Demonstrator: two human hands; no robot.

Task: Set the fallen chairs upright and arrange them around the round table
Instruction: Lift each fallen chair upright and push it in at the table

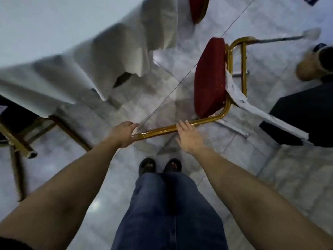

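A chair with a red seat cushion (210, 78) and gold metal frame (162, 131) lies on its side on the tiled floor in front of me. My left hand (124, 133) is closed around the end of a gold frame tube. My right hand (188, 137) rests on the same tube farther right, fingers spread and flat. The round table (45, 29) with its white cloth fills the upper left. Part of another red chair (198, 8) shows at the top edge.
Gold legs of another chair (19, 141) stand at the left under the cloth's edge. A white-wrapped bar (261, 112) crosses the fallen chair. Dark fabric (306, 112) and a person's foot (311, 67) are at the right. My feet (160, 166) stand close behind the chair.
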